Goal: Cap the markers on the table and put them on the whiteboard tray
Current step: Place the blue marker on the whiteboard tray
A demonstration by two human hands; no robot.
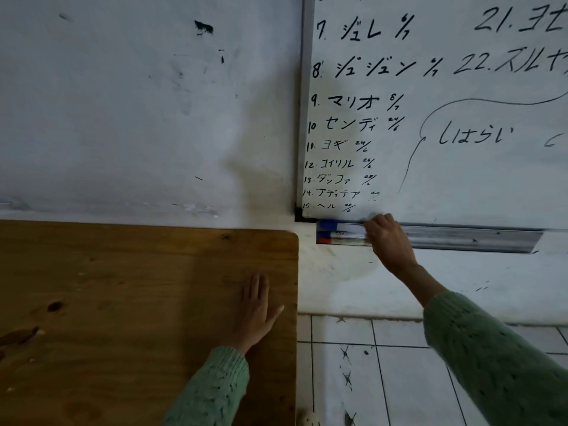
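Three capped markers lie side by side at the left end of the metal whiteboard tray [461, 239]: a blue-capped one [338, 225] at the back, another blue-capped one [335, 233] in the middle and a red-capped one [333, 241] in front. My right hand [388, 239] reaches to the tray, its fingers closed around the right ends of the markers. My left hand [256, 305] lies flat, palm down with fingers spread, on the brown wooden table [123, 302] near its right edge. No marker shows on the table.
The whiteboard [461, 133] above the tray carries black handwriting. A scuffed white wall [138, 103] stands behind the table. White floor tiles [384, 379] with dark marks lie below, to the right of the table.
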